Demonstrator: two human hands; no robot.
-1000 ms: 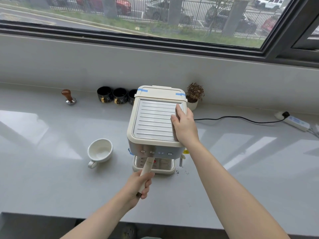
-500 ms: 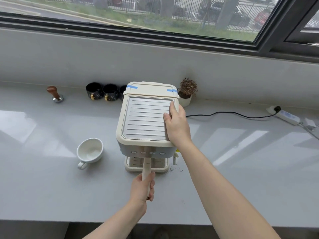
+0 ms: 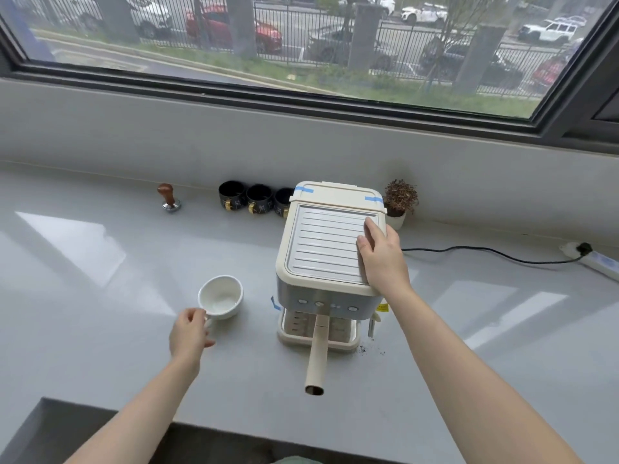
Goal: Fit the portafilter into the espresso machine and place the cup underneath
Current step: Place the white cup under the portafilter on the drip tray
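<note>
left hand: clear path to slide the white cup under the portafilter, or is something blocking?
Probably yes. The left hand is already at the handle of the white cup, and the counter between cup and drip tray looks bare. The portafilter handle sticks out forward, so the cup likely enters from the left.

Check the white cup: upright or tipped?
Upright. The white cup stands on the counter, mouth up, left hand at its handle.
</note>
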